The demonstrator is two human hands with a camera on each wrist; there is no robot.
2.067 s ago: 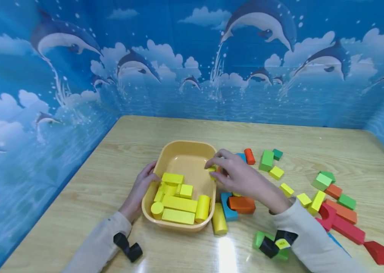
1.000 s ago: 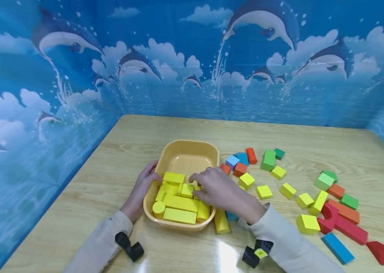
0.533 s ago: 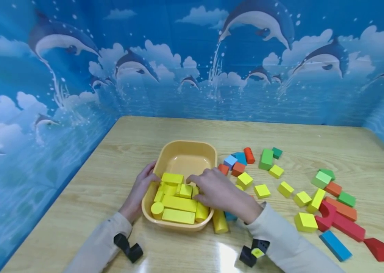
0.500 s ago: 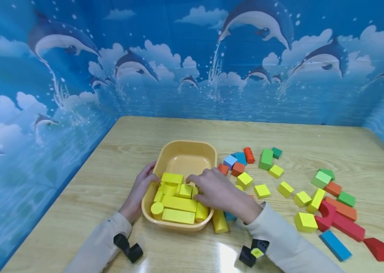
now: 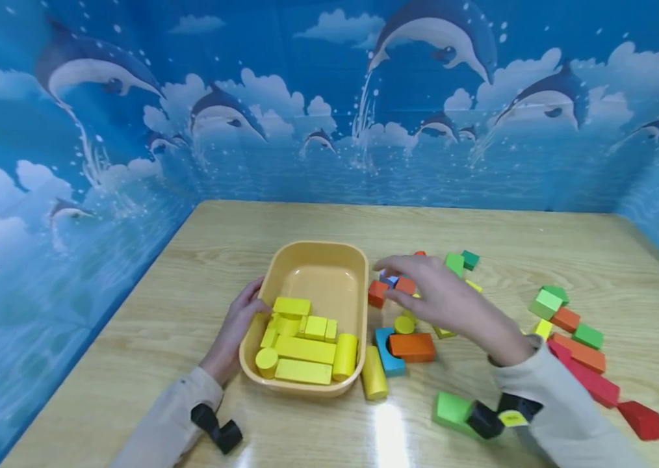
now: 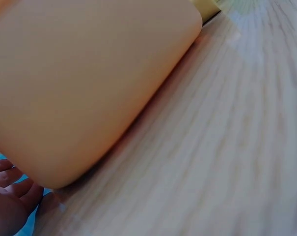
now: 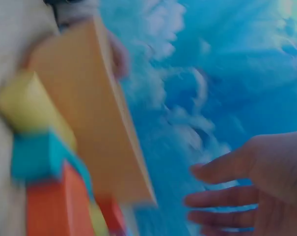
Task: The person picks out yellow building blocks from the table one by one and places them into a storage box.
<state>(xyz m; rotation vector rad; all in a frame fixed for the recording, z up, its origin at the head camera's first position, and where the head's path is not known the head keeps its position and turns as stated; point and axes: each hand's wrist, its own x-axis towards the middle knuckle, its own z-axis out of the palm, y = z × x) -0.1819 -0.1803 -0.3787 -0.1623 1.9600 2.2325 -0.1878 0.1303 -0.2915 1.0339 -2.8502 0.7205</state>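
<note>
The left hand point(image 5: 237, 331) grips the left wall of a tan tray point(image 5: 329, 286), its thumb over the rim and its fingers against the outside. The tray stands on the table point(image 5: 236, 240), closer to the left edge than to the right. Yellow blocks fill its near half: two long blocks point(image 5: 305, 350) side by side, a cylinder point(image 5: 267, 363) upright in the near left corner, a lying cylinder point(image 5: 345, 357) along the right wall and smaller pieces behind them.

The right hand point(image 5: 443, 296) hangs above the table, just right of the tray, holding nothing — thumb and fingers well apart, the fingers slightly bent. A red-orange block point(image 5: 377, 294) lies near its fingertips.

Just beside the tray's near right corner lies another yellow cylinder point(image 5: 375, 374), then a blue arch point(image 5: 390, 352) with an orange block point(image 5: 413, 348) at its notch. A green block point(image 5: 451, 411) lies below the right wrist. Toward the table's right edge, green, orange and red blocks point(image 5: 578, 354) form a loose row.
</note>
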